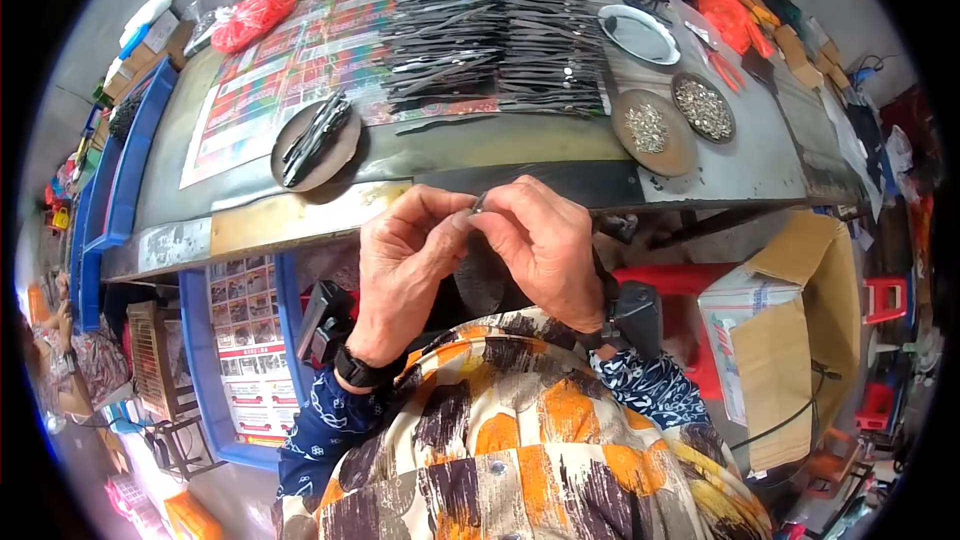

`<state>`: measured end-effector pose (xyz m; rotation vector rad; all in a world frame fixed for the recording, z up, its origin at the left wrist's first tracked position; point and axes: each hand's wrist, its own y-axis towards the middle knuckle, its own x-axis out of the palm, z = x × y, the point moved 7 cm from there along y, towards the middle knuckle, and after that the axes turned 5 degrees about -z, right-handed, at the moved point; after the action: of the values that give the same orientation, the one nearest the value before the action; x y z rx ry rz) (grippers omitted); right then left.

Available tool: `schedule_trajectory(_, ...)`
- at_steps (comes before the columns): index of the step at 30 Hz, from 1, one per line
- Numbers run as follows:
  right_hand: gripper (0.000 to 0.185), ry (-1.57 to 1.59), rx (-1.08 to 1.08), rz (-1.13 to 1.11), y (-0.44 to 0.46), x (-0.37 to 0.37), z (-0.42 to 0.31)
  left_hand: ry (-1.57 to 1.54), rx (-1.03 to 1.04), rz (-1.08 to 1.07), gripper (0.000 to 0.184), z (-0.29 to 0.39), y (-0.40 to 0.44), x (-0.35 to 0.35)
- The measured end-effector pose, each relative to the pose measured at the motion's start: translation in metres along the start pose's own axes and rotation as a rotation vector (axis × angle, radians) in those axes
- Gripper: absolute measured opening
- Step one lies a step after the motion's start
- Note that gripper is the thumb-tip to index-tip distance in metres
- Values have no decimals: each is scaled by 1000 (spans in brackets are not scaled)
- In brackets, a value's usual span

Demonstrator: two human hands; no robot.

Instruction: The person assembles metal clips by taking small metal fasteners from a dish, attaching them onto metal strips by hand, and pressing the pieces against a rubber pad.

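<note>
My left hand [412,262] and my right hand [540,245] meet just in front of the table's near edge. Thumb and forefinger of each are pinched together at one spot, where a tiny dark, shiny piece [479,204] shows between the fingertips; its kind is too small to make out. Beyond my left hand, a round brown dish [335,168] carries a bundle of thin black strips [316,140]. Two long rows of similar black strips [445,35] lie across the table. To the right, a brown dish [672,152] and a darker bowl [680,90] hold small silvery metal parts [646,128].
A white oval dish [640,35], red-handled pliers [724,70] and red plastic bags [252,20] lie on the table [560,148]. Below are a blue crate [195,340] at left and an open cardboard box [780,360] at right. Another person's arm [65,340] appears far left.
</note>
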<state>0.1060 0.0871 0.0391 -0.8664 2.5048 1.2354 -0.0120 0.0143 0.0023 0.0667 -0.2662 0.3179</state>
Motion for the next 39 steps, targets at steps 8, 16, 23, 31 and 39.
schedule_trajectory(8, 12, 24, 20, 44, -2, 10, 3, 17, 81, 69, 11, 1, -2, 4)
schedule_trajectory(16, 17, -122, -11, 44, 11, -11, 14, 1064, 619, 217, 10, 69, 23, -27)
schedule_trajectory(23, 10, -319, 195, 135, -5, -67, 49, 1440, 574, 341, 5, 60, 55, -89)
schedule_trajectory(31, 17, -673, 257, 134, -27, -121, 72, 1670, 517, 375, 10, 51, 66, -100)
schedule_trajectory(39, 27, -715, 238, 80, -28, -118, 79, 1717, 503, 420, 10, 57, 71, -90)
